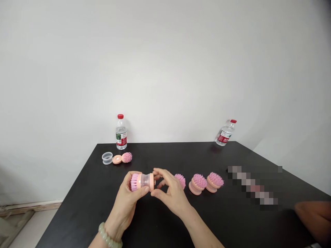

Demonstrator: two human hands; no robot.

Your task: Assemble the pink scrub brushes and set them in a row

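Note:
My left hand (126, 196) is closed around a pink bristle brush (147, 182), held on its side. Its bristles point left, its waist is clear, and a peach cap with a small knob faces right. Curved around that cap end is my right hand (169, 191), thumb and fingers apart; whether the fingertips touch the rim I cannot tell. Behind the right hand shows part of another pink brush (180, 181). Two more brushes, one (198, 183) beside the other (215, 182), sit to the right with bristles up.
At the back left are a clear ring (107, 158), a peach disc (117, 159) and a bristle head (127, 157). One water bottle (121, 136) stands upright; another bottle (226, 134) leans on the wall. A blurred-out strip (253, 186) lies right. Someone's bare limb (314, 217) reaches the black table's (85, 206) right side.

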